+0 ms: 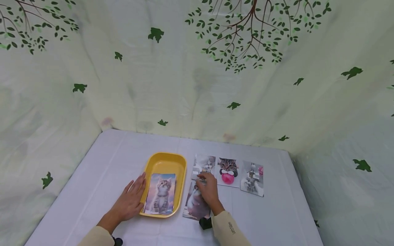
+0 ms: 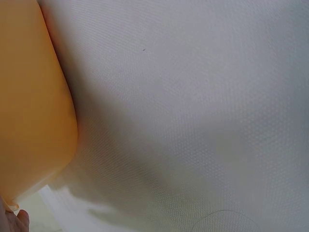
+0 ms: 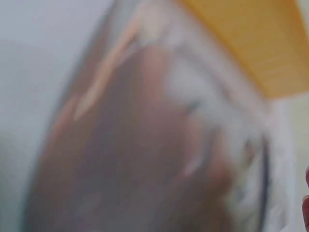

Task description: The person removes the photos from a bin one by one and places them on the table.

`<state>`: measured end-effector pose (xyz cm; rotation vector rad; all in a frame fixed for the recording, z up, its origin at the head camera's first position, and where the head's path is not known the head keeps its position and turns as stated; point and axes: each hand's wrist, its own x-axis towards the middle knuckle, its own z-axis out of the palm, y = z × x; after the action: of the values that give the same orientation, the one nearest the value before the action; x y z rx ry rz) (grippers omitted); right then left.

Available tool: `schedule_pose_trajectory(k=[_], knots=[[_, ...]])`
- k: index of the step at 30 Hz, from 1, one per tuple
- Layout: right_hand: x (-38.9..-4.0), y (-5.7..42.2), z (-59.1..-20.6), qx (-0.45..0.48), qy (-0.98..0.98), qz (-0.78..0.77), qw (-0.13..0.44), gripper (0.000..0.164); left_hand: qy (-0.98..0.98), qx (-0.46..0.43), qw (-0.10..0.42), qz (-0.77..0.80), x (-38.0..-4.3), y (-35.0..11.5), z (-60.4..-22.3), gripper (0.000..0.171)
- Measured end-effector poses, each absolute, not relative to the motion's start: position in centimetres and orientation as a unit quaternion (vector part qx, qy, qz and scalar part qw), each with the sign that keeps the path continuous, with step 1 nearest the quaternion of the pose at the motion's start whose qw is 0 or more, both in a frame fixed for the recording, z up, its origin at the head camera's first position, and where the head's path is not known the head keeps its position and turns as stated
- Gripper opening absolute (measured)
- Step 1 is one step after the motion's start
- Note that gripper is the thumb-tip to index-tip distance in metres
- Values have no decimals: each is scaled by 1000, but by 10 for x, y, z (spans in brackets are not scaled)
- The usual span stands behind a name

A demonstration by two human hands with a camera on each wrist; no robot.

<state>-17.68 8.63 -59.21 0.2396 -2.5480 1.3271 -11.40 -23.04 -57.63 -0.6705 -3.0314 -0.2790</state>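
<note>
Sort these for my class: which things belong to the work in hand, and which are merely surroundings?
In the work:
yellow tray, left hand against its side
kitten card, inside the tray
near card, at the right hand
row of three cards

Merely surroundings:
white tablecloth
leaf-patterned backdrop

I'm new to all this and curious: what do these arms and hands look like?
The person's left hand and right hand are bare, without gloves. The left sleeve and right sleeve are beige; the right one carries small dark lettering. A small black piece shows beside each sleeve.
</note>
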Motion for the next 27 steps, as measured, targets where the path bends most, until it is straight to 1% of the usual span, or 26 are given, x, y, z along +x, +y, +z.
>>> schedule_pose_trajectory(k=[4, 6, 8, 11, 14, 18, 21, 24, 27], knots=[[-184, 64, -566, 80, -855, 503, 97, 17, -973, -210, -3, -91, -114, -230, -575, 74], [-188, 51, -553, 103, -846, 517, 81, 19, -973, -211, -5, -90, -114, -231, -576, 74], [-192, 38, -543, 134, -843, 517, 61, 20, -973, -215, 6, -90, -114, -232, -578, 74], [-198, 19, -538, 189, -849, 492, 30, 23, -971, -221, 28, -91, -113, -233, -581, 73], [-201, 0, -536, 202, -852, 482, -27, 25, -970, -221, 36, -96, -113, -232, -581, 74], [-206, -20, -541, 183, -853, 479, -97, 26, -971, -217, 25, -101, -114, -231, -579, 75], [-209, -29, -549, 158, -855, 475, -133, 27, -971, -216, 20, -101, -113, -231, -578, 74], [-212, -34, -556, 130, -851, 484, -156, 27, -971, -217, 14, -101, -114, -233, -579, 73], [-213, -39, -563, 104, -852, 489, -159, 26, -970, -222, 23, -98, -114, -233, -581, 73]])
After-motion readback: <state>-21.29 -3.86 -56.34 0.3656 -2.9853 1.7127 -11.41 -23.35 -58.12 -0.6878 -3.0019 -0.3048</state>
